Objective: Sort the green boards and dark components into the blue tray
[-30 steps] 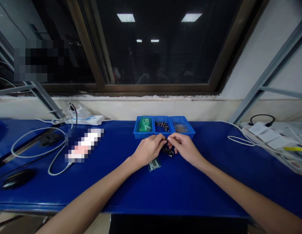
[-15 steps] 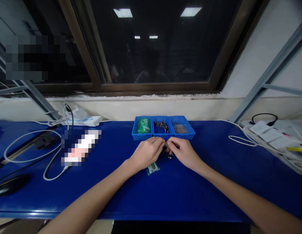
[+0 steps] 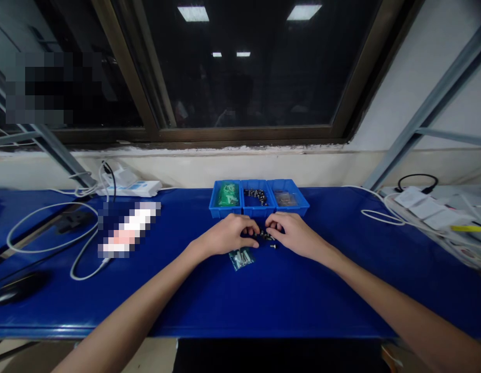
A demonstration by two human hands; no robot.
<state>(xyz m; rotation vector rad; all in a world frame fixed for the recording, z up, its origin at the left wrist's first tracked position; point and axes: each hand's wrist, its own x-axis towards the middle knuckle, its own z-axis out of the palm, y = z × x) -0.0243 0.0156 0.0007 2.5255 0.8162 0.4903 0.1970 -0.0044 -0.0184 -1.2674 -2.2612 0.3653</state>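
My left hand (image 3: 228, 234) and my right hand (image 3: 291, 232) rest on the blue table (image 3: 264, 295) with curled fingers that nearly meet over a small heap of dark metal parts (image 3: 264, 236). What the fingertips pinch is too small to name. One loose screw (image 3: 274, 246) lies just in front of my right hand. A small clear bag of screws (image 3: 241, 257) lies in front of my left hand. Behind the hands stand three blue bins: one with green boards (image 3: 228, 197), one with dark parts (image 3: 256, 197), one with a clear packet (image 3: 286, 198).
White cables (image 3: 50, 233) loop across the left of the table beside a white power strip (image 3: 127, 186). A black mouse (image 3: 18, 287) sits at the near left. More cables and white packets (image 3: 423, 207) lie at the right. A dark window is behind.
Both hands have lowered slightly onto the table and drawn a little apart, so the dark parts between them show more. The view has shifted a little.
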